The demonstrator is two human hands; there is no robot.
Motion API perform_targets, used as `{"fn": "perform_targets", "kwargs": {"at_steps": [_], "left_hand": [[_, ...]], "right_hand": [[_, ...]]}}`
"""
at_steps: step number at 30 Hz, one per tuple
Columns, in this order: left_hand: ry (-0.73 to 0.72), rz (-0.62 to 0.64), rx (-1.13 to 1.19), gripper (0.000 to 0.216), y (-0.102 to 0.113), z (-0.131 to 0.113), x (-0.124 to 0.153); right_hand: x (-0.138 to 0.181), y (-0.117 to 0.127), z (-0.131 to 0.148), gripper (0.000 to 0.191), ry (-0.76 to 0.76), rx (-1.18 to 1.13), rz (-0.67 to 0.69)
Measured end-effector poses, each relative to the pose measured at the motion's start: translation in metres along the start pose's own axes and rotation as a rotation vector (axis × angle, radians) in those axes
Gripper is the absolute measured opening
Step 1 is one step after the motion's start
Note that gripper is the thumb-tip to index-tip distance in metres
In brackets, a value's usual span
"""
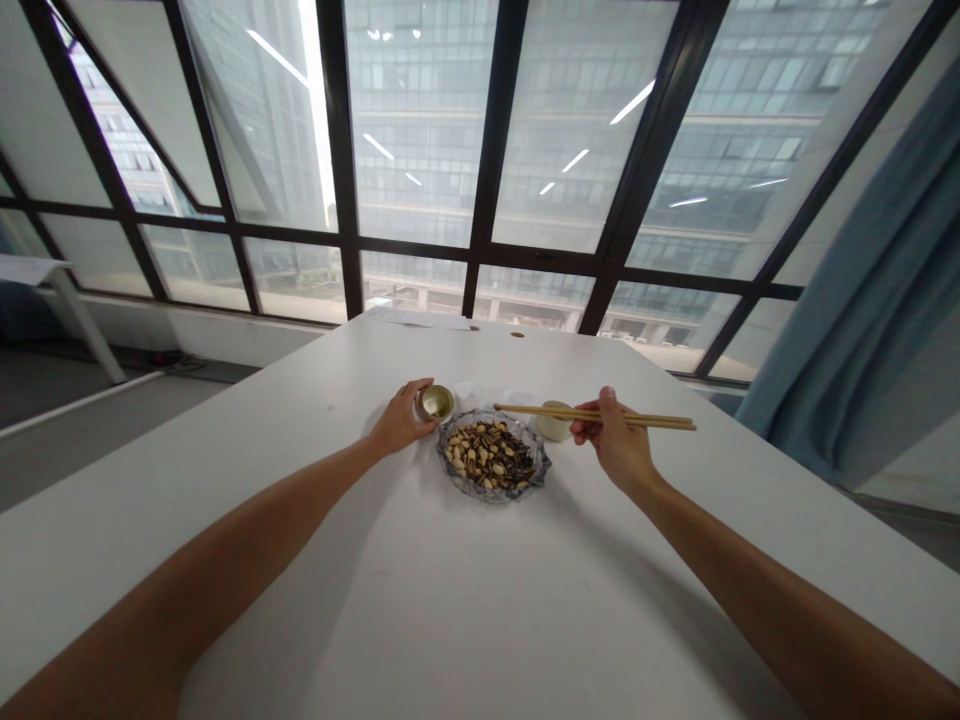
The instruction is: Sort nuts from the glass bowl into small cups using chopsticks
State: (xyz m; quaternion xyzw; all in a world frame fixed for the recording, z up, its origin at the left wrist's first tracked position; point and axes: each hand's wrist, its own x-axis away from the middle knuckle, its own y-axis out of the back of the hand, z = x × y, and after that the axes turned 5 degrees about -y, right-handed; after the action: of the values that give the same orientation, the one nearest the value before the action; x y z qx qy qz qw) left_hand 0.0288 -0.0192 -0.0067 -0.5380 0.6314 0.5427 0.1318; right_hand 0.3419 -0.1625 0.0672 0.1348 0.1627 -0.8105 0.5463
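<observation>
My left hand (405, 418) is closed around the side of a small round cup (437, 402), whose open top faces me. My right hand (616, 440) grips a pair of wooden chopsticks (660, 421), which point left above the far rim of a glass bowl. A small dark bit seems to sit at their tips, too small to name. The scalloped clear bowl (541, 478) stands between my hands, filled with mixed seeds (491, 455), some pale and some dark and striped. Behind the chopsticks, near my right fingers, is a pale round cup (553, 428), partly covered.
All of this stands on a white table (450, 600). White crumpled tissue (471, 394) lies behind the bowl, and paper sheets (420, 319) lie at the far edge. Dark-framed windows (420, 130) rise beyond it. A blue curtain (862, 290) hangs at the right.
</observation>
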Motion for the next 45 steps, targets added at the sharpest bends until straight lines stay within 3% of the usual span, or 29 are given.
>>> {"fn": "perform_targets", "kwargs": {"at_steps": [6, 15, 20, 25, 30, 35, 40, 45], "left_hand": [[-0.012, 0.003, -0.018, 0.067, 0.000, 0.000, 0.002], [0.224, -0.077, 0.146, 0.076, -0.005, 0.010, 0.001], [0.369, -0.022, 0.137, 0.074, -0.001, 0.015, -0.007], [0.171, 0.050, -0.122, 0.066, -0.007, -0.015, -0.058], [0.030, 0.429, -0.082, 0.070, -0.055, -0.061, -0.114], [0.036, 0.682, -0.081, 0.073, -0.087, -0.069, -0.131], [-0.060, 0.696, -0.051, 0.075, -0.084, -0.060, -0.131], [-0.241, 0.707, -0.180, 0.076, -0.079, -0.065, -0.132]], "right_hand": [[-0.001, 0.001, 0.001, 0.060, -0.004, -0.021, -0.004], [-0.004, 0.003, 0.001, 0.060, -0.029, -0.058, 0.003], [-0.012, 0.010, 0.004, 0.059, 0.014, -0.049, -0.019], [-0.025, 0.027, 0.008, 0.058, 0.082, -0.004, -0.105], [-0.037, 0.043, 0.004, 0.059, 0.080, 0.036, -0.154], [-0.046, 0.057, -0.003, 0.060, 0.064, 0.034, -0.185], [-0.052, 0.065, -0.005, 0.061, 0.064, 0.013, -0.195], [-0.051, 0.067, -0.002, 0.062, 0.053, 0.040, -0.196]]}}
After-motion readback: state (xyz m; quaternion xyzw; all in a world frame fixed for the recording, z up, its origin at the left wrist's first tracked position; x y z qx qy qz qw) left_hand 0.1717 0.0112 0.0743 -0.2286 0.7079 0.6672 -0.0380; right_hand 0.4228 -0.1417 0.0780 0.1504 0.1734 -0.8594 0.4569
